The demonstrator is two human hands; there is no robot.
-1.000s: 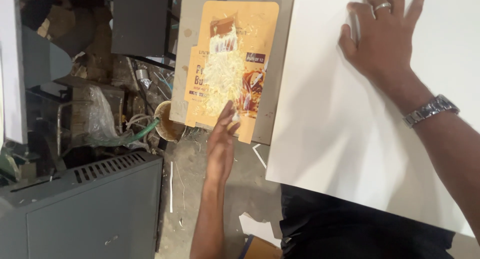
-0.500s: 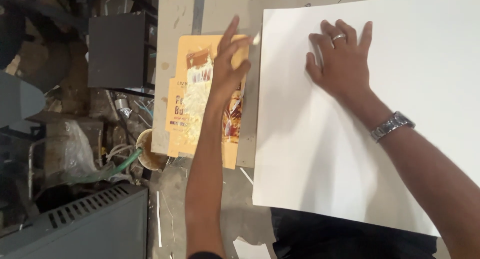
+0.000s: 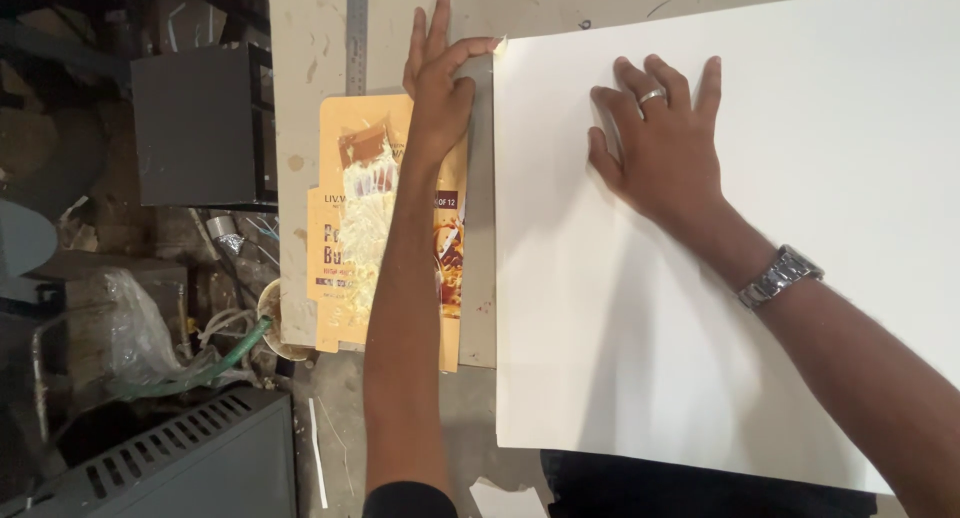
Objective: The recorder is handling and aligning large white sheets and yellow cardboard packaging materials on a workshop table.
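Note:
A large white sheet of board [image 3: 720,308] lies on the beige table [image 3: 310,158]. My right hand [image 3: 665,143] presses flat on it near its upper left part, fingers spread, with a ring on one finger and a metal watch on the wrist. My left hand [image 3: 438,78] reaches forward over a flattened orange carton [image 3: 345,238] smeared with white glue. Its fingers are extended and its thumb touches the top left corner of the white sheet. Neither hand grips anything.
A metal ruler [image 3: 357,33] lies on the table at the far left. Left of the table stand a dark grey box [image 3: 195,128], a grey vented machine casing [image 3: 170,458], a green hose [image 3: 215,363], a round pot [image 3: 272,318] and clutter.
My left hand has gone forward from the near end of the carton to the sheet's top left corner. The right hand has stayed flat on the sheet. The view has shifted.

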